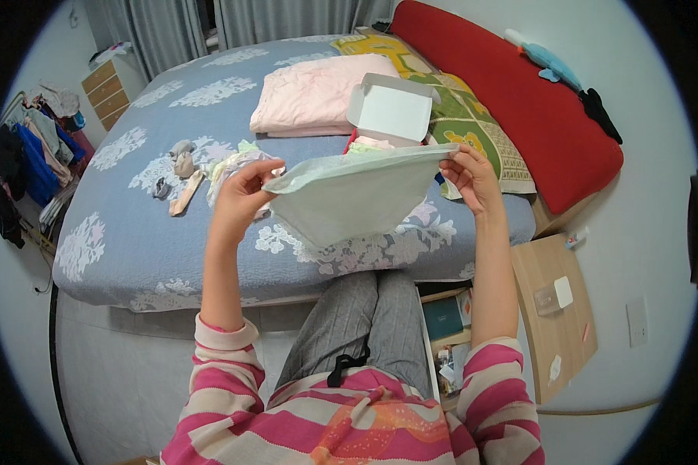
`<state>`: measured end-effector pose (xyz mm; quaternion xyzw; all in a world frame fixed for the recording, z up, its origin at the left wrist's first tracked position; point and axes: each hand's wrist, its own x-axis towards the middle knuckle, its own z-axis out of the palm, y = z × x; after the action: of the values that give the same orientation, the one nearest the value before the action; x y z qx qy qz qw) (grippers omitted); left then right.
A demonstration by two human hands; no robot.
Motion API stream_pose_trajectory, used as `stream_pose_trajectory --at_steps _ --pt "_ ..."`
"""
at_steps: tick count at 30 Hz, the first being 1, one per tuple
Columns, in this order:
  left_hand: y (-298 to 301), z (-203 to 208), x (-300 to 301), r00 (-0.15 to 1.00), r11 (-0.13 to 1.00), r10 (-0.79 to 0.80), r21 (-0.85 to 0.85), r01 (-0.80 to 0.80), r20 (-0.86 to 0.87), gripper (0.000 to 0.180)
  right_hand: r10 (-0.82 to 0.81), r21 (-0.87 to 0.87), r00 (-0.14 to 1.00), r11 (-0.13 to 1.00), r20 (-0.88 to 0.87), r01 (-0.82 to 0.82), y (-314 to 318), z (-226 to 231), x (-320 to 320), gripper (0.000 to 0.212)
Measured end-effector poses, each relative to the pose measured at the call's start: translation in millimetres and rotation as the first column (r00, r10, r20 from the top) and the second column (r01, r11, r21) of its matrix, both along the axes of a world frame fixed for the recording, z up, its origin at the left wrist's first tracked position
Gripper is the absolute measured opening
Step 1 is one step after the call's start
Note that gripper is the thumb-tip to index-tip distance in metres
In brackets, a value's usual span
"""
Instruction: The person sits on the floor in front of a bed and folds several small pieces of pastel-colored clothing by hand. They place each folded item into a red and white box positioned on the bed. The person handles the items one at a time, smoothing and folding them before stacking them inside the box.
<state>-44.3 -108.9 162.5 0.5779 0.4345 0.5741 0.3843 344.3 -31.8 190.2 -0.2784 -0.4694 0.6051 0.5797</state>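
Observation:
A pale mint cloth (357, 194) is stretched between my two hands above the near side of the bed. Its upper edge is pulled taut and the lower part narrows downward. At its left corner, my left hand (246, 190) pinches the edge between thumb and fingers. My right hand (473, 174) grips the opposite corner, slightly higher. Behind the cloth stands a box with its white lid (395, 108) raised; folded pale fabric shows inside, and the cloth hides its front. Beside my left hand lies a crumpled pile of light clothing (229, 167), partly hidden by that hand.
On the blue floral bedspread (132, 240) lie several small socks (184, 167) and a folded pink blanket (314, 97). A green patterned pillow (473, 132) rests against the red headboard (520, 101). An open drawer (444, 333) and wooden bedside table (547, 271) are near my right arm.

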Motion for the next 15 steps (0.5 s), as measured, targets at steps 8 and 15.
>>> stream_pose_trajectory --at_steps 8,15 --pt "-14 -10 51 0.980 0.987 -0.154 0.020 0.158 -0.125 0.014 -0.249 0.086 0.961 0.967 0.121 0.240 -2 -6 29 0.022" --pt "-43 11 125 0.950 0.945 -0.284 -0.128 0.301 0.131 0.019 -0.479 0.350 0.873 0.836 0.089 0.423 40 74 -10 0.026"
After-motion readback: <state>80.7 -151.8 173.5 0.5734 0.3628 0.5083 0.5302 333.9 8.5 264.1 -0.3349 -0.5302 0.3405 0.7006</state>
